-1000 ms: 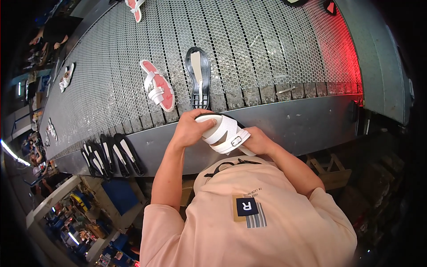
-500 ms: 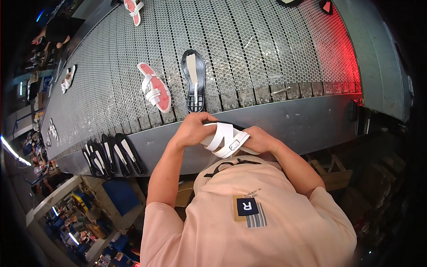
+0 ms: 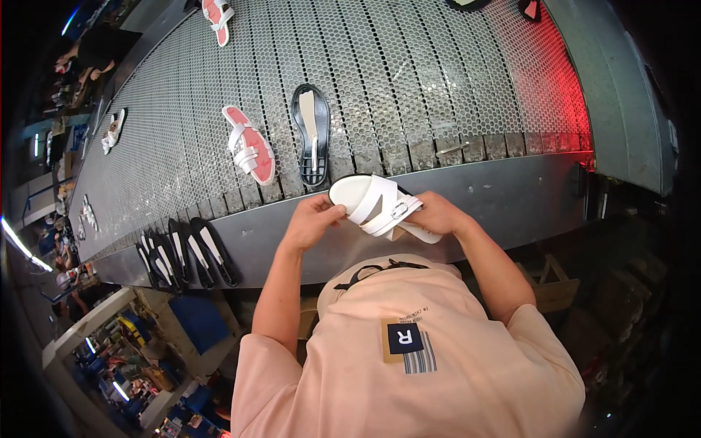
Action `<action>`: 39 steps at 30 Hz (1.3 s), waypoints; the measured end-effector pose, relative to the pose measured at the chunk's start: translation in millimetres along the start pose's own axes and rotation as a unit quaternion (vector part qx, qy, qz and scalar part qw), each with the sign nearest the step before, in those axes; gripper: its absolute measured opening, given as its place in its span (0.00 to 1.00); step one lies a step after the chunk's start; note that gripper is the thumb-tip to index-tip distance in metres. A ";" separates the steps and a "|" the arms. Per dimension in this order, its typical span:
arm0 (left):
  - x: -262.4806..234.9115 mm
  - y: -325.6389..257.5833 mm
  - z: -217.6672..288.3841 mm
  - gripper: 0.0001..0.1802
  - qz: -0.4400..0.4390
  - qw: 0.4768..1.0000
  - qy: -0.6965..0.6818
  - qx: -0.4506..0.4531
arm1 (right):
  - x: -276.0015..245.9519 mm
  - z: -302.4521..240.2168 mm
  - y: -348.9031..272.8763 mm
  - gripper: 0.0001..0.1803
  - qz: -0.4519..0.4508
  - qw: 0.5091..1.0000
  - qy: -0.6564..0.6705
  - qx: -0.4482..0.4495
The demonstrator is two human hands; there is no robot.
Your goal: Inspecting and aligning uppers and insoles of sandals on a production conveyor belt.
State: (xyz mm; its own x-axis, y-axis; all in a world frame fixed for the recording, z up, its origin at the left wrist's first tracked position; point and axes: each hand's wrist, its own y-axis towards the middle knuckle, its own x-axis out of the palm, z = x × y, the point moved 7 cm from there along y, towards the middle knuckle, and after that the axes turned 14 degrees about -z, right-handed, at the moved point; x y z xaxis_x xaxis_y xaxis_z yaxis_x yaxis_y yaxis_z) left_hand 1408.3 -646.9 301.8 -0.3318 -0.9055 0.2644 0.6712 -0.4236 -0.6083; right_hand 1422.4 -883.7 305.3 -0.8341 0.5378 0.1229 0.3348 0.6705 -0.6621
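Observation:
A white strappy sandal [image 3: 378, 195] with a buckle is held between my hands in front of my body, its insole facing up and its toe to the left. My left hand [image 3: 314, 220] pinches the near toe edge between thumb and fingers. At the buckle side, my right hand [image 3: 437, 213] grips the sandal, and the straps and sole partly hide its fingers. Beyond the left hand, a black shoe sole [image 3: 312, 135] with a beige strip lies on the mesh conveyor [image 3: 380, 102]. Left of that sole is a white sandal with a pink insole [image 3: 250, 146].
Several black soles [image 3: 197, 255] lean against the conveyor's grey metal side rail [image 3: 292, 252] at left. Farther along the belt are another pink-insole sandal [image 3: 217, 20] and a white sandal [image 3: 114, 131]. A grey metal housing [image 3: 621, 109] borders the right side under red light.
The sandal has turned, so its toe points left and more insole shows. My left hand has shifted its hold to the near toe edge. The belt items sit slightly farther left and nearer.

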 end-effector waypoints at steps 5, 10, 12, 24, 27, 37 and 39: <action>10.5 0.8 2.4 0.07 0.026 0.999 0.014 0.031 | -7.2 17.9 7.4 0.17 0.009 1.000 0.005 -0.019; 14.5 -2.7 3.3 0.07 0.037 0.997 -0.018 0.062 | -14.4 13.3 3.6 0.18 0.007 1.000 -0.006 -0.015; 14.5 -5.9 0.9 0.07 0.052 0.996 -0.029 0.067 | -19.5 19.9 -1.9 0.19 0.025 0.999 -0.022 0.002; 84.8 -32.4 43.7 0.34 0.152 0.755 0.609 0.187 | -15.1 78.1 -17.4 0.13 0.099 0.980 0.172 -0.012; 146.9 14.7 67.4 0.38 0.024 0.721 0.662 0.206 | -17.5 79.9 -18.2 0.14 0.097 0.984 0.151 -0.014; 171.9 63.9 47.2 0.35 -0.117 0.745 0.627 0.193 | -34.0 53.0 -69.5 0.28 0.207 0.973 -0.091 -0.056; 171.9 64.9 48.9 0.32 -0.118 0.767 0.605 0.180 | -37.8 43.6 -76.5 0.38 0.320 0.866 -0.368 -0.112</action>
State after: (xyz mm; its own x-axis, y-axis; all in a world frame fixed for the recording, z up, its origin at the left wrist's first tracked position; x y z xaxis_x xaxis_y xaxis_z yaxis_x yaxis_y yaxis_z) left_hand 1427.2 -831.2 344.3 -0.6986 -0.2095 -0.6842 0.5649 -0.7483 -0.3477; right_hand 1409.1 -977.6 319.1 -0.4730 0.4195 -0.7748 0.8390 0.4829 -0.2507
